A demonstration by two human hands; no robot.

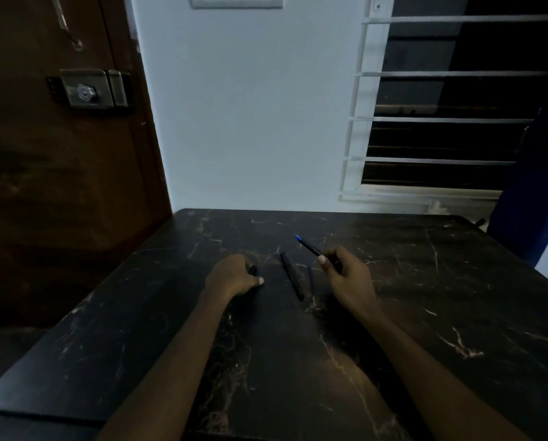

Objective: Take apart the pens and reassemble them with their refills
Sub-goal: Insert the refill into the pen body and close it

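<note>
Two pens (309,246) (291,275), one loose refill (311,278), one dark piece (253,270), two hands (234,275) (346,275)

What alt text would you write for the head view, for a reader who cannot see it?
The right hand holds a blue-tipped pen above a dark table, while the left hand grips a small dark part on it. Between the hands lie a black pen and a thin purple refill.

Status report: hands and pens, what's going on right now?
Right hand grips blue-tipped pen. Left hand holds small dark piece on table, kind unclear. Black pen and thin refill lie between hands, nothing blocking.
</note>
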